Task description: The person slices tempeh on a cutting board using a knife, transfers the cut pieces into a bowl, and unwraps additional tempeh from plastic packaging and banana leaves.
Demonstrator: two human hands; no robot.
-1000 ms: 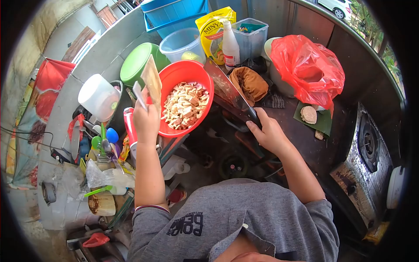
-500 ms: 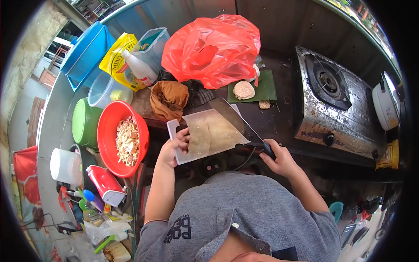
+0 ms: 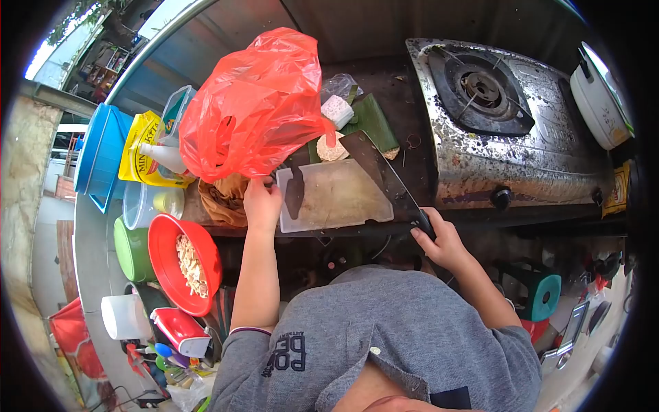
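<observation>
My right hand (image 3: 441,240) is wrapped round the black handle of a wide cleaver (image 3: 388,180), whose blade lies over the right part of a pale cutting board (image 3: 332,197). The board rests on the dark counter. My left hand (image 3: 263,200) is closed at the lower edge of a red plastic bag (image 3: 254,106), left of the board, its fingertips partly hidden. Behind the board, a round pale piece (image 3: 332,147) and a white wrapped block (image 3: 337,110) sit by a green leaf (image 3: 371,122). A brown cloth (image 3: 223,199) is bunched under the bag.
A red bowl of small cut pieces (image 3: 180,264) stands at the left, near a green tub (image 3: 132,250), a yellow pouch (image 3: 143,147) and a blue container (image 3: 103,154). A gas stove (image 3: 508,117) stands at the right, with a white pot (image 3: 601,99) beyond it.
The view has turned right. The cutting board, held in my left hand before, now lies on the counter. My left hand has let it go and moved to the red bag. The cleaver stays in my right hand.
</observation>
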